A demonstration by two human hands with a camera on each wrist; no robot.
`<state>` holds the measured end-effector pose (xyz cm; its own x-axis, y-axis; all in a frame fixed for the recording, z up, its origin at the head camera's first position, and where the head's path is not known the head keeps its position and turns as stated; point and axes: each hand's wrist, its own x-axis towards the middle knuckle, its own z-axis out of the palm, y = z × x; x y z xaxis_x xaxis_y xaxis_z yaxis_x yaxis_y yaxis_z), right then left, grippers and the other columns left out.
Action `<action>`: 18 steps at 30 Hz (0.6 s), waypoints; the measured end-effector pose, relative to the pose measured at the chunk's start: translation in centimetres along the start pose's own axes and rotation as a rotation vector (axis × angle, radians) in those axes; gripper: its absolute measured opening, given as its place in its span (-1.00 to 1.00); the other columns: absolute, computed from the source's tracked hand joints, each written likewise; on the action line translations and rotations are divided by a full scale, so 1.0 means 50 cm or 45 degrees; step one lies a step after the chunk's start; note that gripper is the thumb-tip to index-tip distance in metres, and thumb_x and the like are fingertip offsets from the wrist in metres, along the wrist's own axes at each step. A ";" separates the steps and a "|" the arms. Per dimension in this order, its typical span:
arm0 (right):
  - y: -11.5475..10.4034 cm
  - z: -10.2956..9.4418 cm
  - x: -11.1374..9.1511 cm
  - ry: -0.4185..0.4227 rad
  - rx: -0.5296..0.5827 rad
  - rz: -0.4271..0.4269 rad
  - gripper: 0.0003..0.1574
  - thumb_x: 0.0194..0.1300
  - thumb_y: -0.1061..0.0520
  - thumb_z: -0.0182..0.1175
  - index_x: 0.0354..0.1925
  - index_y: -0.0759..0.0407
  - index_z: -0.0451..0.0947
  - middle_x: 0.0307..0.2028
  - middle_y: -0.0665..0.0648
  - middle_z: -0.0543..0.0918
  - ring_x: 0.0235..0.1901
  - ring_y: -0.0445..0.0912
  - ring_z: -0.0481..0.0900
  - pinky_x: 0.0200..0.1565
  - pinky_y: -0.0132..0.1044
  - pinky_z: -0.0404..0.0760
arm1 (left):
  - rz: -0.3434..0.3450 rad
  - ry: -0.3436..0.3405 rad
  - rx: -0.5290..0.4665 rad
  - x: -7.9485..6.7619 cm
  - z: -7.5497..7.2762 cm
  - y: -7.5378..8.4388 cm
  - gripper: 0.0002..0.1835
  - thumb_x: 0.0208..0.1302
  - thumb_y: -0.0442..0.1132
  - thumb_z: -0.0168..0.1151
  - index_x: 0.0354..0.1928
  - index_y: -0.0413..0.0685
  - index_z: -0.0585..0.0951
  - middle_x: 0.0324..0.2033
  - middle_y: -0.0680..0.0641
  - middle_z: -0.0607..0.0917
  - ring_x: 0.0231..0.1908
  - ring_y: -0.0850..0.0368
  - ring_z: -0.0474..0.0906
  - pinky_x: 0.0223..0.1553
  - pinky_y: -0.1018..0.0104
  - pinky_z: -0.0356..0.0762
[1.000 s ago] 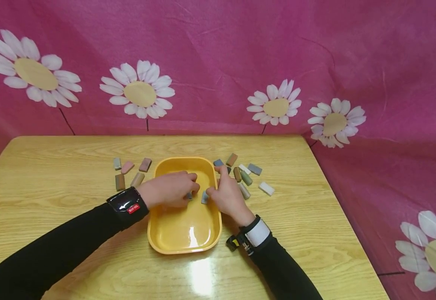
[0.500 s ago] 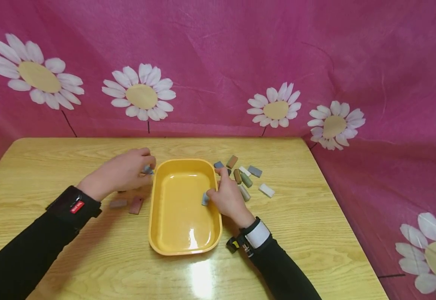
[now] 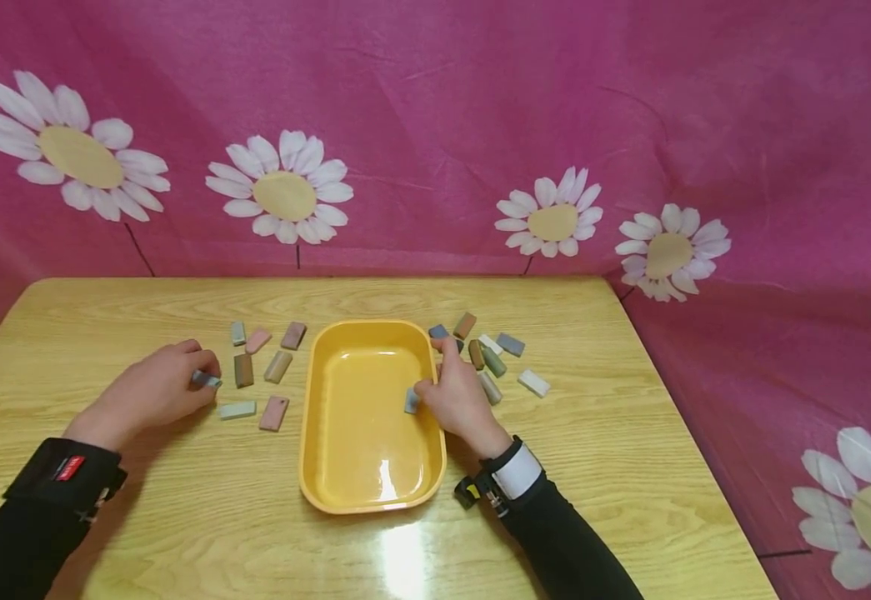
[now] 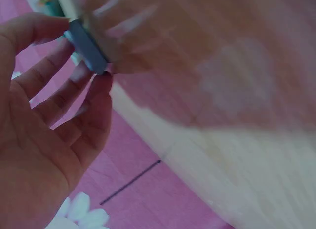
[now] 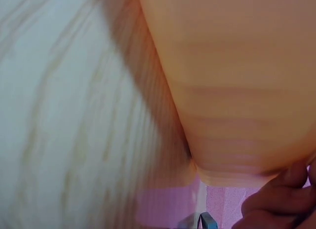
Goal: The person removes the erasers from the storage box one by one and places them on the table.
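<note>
My left hand (image 3: 156,388) is over the left part of the table, pinching a small blue-grey block (image 3: 206,379) between thumb and fingertips. The same held block (image 4: 90,47) shows dark and long in the left wrist view. My right hand (image 3: 465,402) grips the right rim of a yellow plastic tray (image 3: 363,450), thumb inside and fingers outside. Just at that thumb's tip, inside the tray, is a pale blue block (image 3: 411,401). In the right wrist view the tray's outer wall (image 5: 242,91) fills much of the picture, with curled fingers (image 5: 276,202) at its lower right.
Left of the tray lie several small blocks, among them a pale green one (image 3: 237,410), a pink one with a hole (image 3: 273,413) and a brown one (image 3: 243,371). More blocks cluster right of it, including a green one (image 3: 493,361) and a white one (image 3: 533,382).
My left hand has come out of the tray with the blue-grey block and travelled left, past the left-hand blocks. The right hand and tray have stayed in place.
</note>
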<state>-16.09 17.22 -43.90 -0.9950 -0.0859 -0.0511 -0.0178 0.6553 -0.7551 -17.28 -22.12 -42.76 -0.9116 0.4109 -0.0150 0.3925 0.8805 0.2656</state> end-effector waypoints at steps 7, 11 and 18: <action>0.002 -0.001 0.001 -0.006 0.014 0.028 -0.16 0.13 0.20 0.15 0.38 0.19 0.18 -0.56 0.08 0.58 -0.66 -0.15 0.47 -0.58 -0.32 0.46 | -0.016 0.071 0.033 0.022 -0.019 0.043 -0.71 0.20 -0.13 0.24 -0.11 -0.13 0.66 -0.18 -0.15 0.64 -0.31 0.05 0.54 -0.24 -0.04 0.57; 0.003 -0.003 0.001 -0.013 0.009 0.031 -0.16 0.13 0.19 0.15 0.38 0.19 0.18 -0.57 0.09 0.57 -0.68 -0.14 0.46 -0.59 -0.32 0.44 | 0.084 0.123 0.034 0.060 -0.026 0.117 -0.70 0.20 -0.11 0.24 -0.07 -0.09 0.66 -0.16 -0.11 0.65 -0.31 0.07 0.52 -0.28 0.03 0.57; 0.000 0.000 0.001 -0.005 -0.025 0.027 -0.16 0.11 0.18 0.17 0.36 0.19 0.20 -0.56 0.07 0.57 -0.64 -0.14 0.48 -0.56 -0.31 0.46 | 0.362 0.092 0.147 0.125 -0.021 0.259 -0.68 0.18 0.04 0.28 -0.09 0.07 0.68 -0.19 0.02 0.64 -0.26 0.11 0.53 -0.33 0.05 0.59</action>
<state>-16.14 17.20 -43.90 -0.9948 -0.0747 -0.0693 0.0011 0.6717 -0.7408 -18.03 -8.36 -38.40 -0.7680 0.6302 0.1139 0.6404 0.7555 0.1380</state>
